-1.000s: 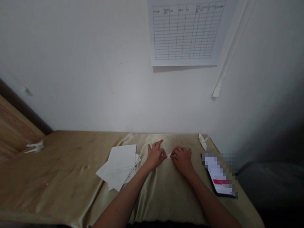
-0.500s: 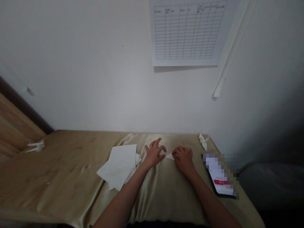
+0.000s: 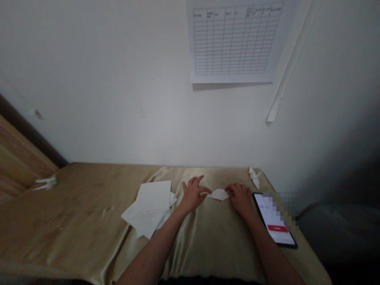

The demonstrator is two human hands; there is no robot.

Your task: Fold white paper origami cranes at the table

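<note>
A small piece of folded white paper (image 3: 219, 194), roughly diamond-shaped, lies on the table between my hands. My left hand (image 3: 192, 196) has its thumb and index finger closed on the paper's left tip, while its other fingers are raised and spread. At the right tip, the curled fingers of my right hand (image 3: 241, 198) pinch the paper and hide that end. Left of my left forearm is a loose stack of white paper sheets (image 3: 154, 198), fanned at odd angles.
A gold satin cloth (image 3: 74, 221) covers the table, which meets a white wall. A smartphone (image 3: 274, 221) with a lit screen lies right of my right arm. Folded white paper pieces rest at the back right corner (image 3: 253, 177) and far left (image 3: 46, 182). A printed table sheet (image 3: 231, 43) hangs above.
My right hand has moved to the right along the paper, and more of the folded paper shows between the hands. My left hand has stayed nearly in place.
</note>
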